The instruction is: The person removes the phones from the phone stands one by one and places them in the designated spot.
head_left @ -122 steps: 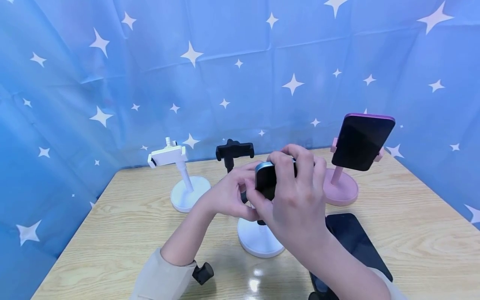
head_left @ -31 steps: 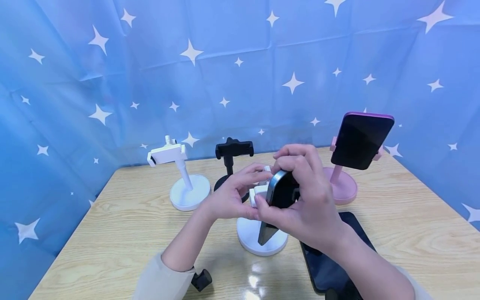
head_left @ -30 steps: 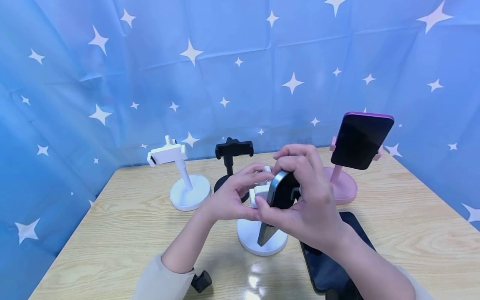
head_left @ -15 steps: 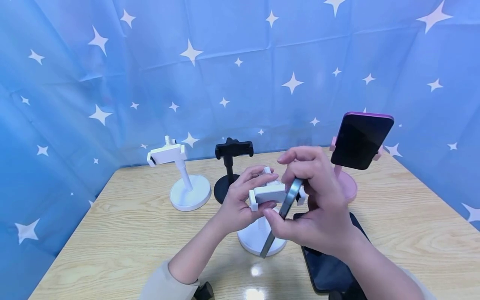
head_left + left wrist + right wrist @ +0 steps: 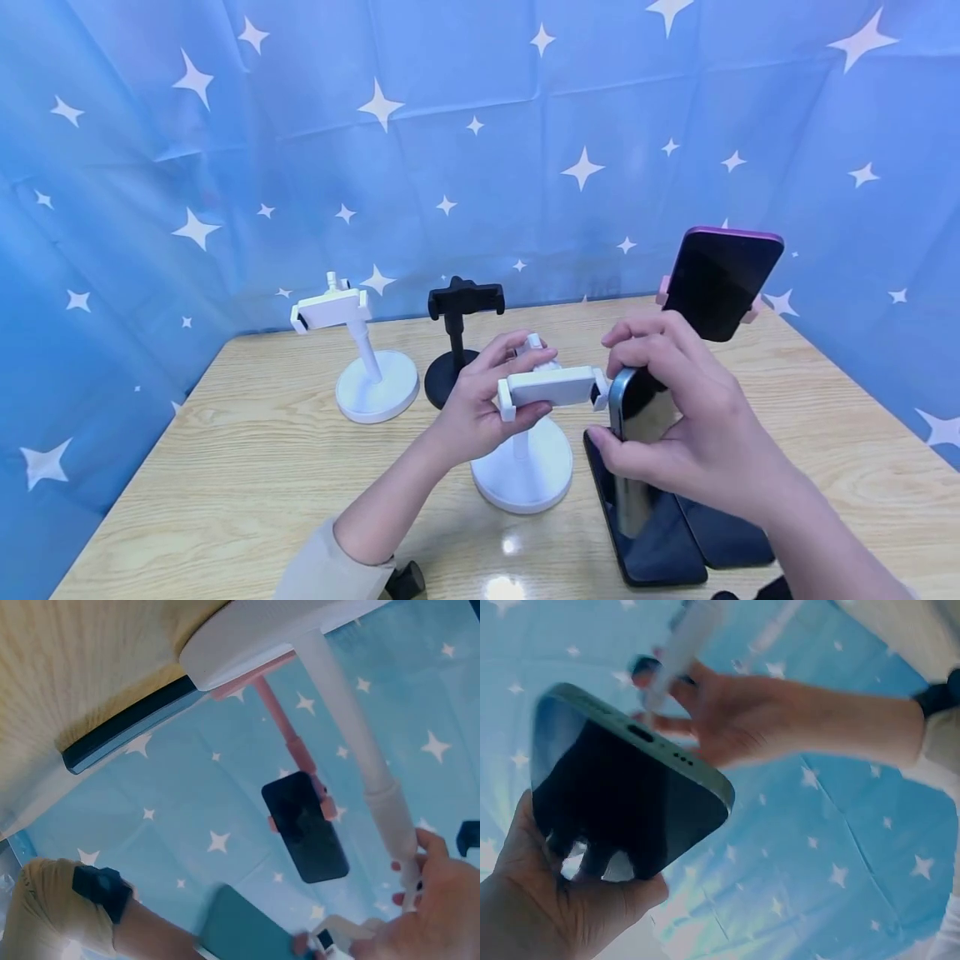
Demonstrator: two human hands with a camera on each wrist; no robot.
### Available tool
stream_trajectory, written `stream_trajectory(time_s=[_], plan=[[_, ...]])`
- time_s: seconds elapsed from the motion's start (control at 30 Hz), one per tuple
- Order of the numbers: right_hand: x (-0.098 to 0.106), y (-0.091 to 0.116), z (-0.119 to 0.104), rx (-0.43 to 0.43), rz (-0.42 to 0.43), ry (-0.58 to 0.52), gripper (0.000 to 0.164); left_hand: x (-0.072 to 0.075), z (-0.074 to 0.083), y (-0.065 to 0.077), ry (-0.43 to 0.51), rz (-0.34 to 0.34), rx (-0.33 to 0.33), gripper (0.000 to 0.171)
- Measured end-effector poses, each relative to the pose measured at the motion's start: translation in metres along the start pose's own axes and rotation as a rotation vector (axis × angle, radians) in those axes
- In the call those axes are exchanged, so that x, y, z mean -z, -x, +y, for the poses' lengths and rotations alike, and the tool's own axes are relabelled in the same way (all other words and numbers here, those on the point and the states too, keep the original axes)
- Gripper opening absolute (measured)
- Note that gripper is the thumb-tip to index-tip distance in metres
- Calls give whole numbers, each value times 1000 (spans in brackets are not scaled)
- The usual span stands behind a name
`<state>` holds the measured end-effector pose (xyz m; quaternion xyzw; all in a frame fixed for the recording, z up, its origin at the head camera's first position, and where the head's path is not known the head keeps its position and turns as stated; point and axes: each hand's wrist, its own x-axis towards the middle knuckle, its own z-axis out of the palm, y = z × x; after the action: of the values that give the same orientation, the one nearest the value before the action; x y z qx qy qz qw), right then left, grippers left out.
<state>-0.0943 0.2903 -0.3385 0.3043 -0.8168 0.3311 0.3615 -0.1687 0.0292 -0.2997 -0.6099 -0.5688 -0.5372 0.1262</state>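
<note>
My left hand (image 5: pixel 487 400) grips the head of a white phone stand from its left and behind, thumb below the clamp and fingers over the back. The clamp (image 5: pixel 553 387) faces me with nothing between its two arms. Its round white base (image 5: pixel 525 475) rests on the table. Right of the clamp and apart from it, my right hand (image 5: pixel 693 408) holds a phone (image 5: pixel 647 421) by its edges, thumb on the near side and fingers on the far side. The phone's teal back (image 5: pixel 244 930) shows in the left wrist view; its dark screen (image 5: pixel 622 799) and charging port show in the right wrist view.
Behind stand another white phone stand (image 5: pixel 377 392) and a black one (image 5: pixel 467 297). At the back right a pink stand (image 5: pixel 663 289) carries a phone with a purple edge (image 5: pixel 723 279). Two dark phones, a nearer one (image 5: pixel 652 550) and its neighbour (image 5: pixel 731 533), lie side by side below my right hand.
The phone has left the front of the white clamp and moved right with my right hand, turning on the way. My left hand has shifted its hold to behind the clamp, now in full view.
</note>
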Motion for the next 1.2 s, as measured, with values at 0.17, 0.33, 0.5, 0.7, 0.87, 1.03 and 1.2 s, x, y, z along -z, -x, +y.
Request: stream_trajectory(time_s=[0.17, 0.33, 0.5, 0.7, 0.87, 1.03, 1.2], plan=[[26, -46, -100, -145, -152, 195, 51, -1, -1, -4, 2, -19, 22, 41], [36, -20, -78, -239, -210, 330, 49, -4, -3, -13, -5, -20, 50, 43], [51, 12, -45, -446, -331, 416, 45, -8, -8, -24, -7, -10, 80, 46], [68, 38, -12, -693, -482, 411, 49, -18, -22, -38, -75, 5, 92, 44], [74, 48, 7, -719, -517, 392, 41, -25, -38, -49, -142, 15, 75, 41], [75, 52, 16, -732, -530, 374, 37, -28, -54, -60, -147, 35, 59, 39], [72, 52, 22, -753, -540, 364, 36, -30, -69, -68, -179, 47, 40, 38]])
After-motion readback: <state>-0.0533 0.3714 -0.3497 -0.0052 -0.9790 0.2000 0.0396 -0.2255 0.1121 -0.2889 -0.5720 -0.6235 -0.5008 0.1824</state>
